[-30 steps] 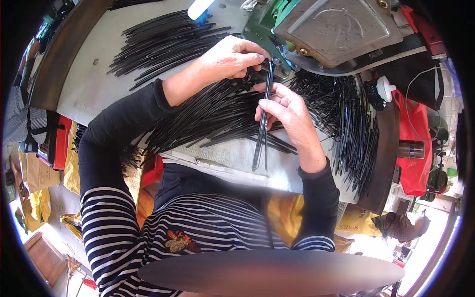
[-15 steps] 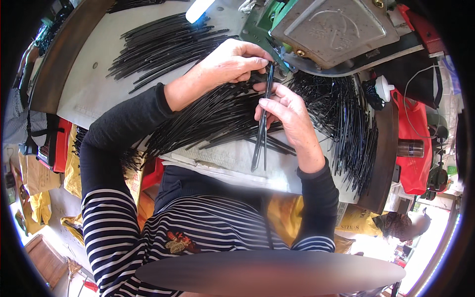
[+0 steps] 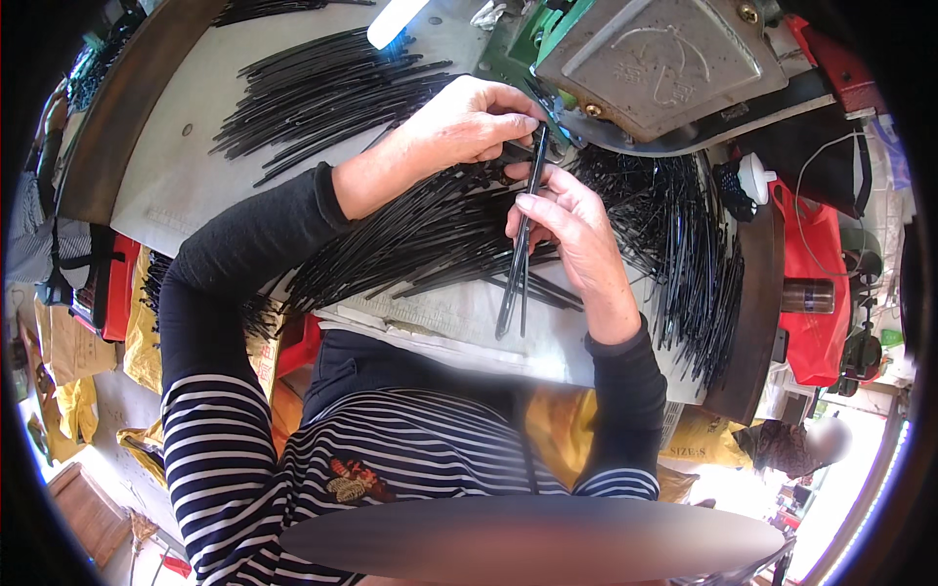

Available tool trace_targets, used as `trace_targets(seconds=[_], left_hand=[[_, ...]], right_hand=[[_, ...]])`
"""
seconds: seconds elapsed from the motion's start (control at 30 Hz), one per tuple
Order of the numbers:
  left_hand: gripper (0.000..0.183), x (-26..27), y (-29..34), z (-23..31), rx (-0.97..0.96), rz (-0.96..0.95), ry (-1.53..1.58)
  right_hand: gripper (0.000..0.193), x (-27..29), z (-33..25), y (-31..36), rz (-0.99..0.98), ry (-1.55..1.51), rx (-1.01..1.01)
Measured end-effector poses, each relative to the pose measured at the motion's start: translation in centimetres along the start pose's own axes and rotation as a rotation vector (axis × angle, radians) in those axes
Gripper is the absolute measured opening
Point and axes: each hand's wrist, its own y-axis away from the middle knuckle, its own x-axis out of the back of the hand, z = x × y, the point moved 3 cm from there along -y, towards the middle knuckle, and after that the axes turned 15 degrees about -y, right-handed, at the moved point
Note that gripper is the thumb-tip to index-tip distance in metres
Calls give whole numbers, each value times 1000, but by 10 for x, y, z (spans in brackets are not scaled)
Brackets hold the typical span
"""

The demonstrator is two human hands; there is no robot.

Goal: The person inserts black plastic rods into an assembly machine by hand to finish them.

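A thin black strip (image 3: 520, 256), folded or doubled so that two tails hang down, runs between both hands below the machine head. Its upper end is pinched between the thumb and fingers of my left hand (image 3: 476, 123), close to the machine's green and metal working part (image 3: 557, 127). Lower down, my right hand (image 3: 567, 213) grips the same strip between thumb and fingers. Under and around my hands lies a loose pile of black strips (image 3: 410, 220). I cannot make out the strip's exact end at my left fingertips.
A heavy grey metal machine head (image 3: 664, 63) overhangs the table's far right. More black strips lie in a far-left bundle (image 3: 322, 88) and a right-hand heap (image 3: 694, 264). A white lamp (image 3: 396, 21) hangs at the top. Dark raised rims edge the pale tabletop (image 3: 176, 186).
Both hands and the strip have shifted very slightly to the right, with the grip unchanged. The piles of strips look the same.
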Motion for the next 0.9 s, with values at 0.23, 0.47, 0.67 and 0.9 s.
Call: trace_targets(seconds=[0.23,0.47,0.67,0.9], left_hand=[[29,-3,-8,0,-107,46,-176],[28,-2,-9,-2,-33,8,-123],[30,-1,-7,-1,-2,-1,-42],[35,2,-3,-4,135,-59,-83]], right_hand=[[36,7,3,-2,5,-40,27],[37,9,6,-5,8,-62,9],[35,8,7,-4,30,-98,8],[23,8,15,-6,84,-249,31]])
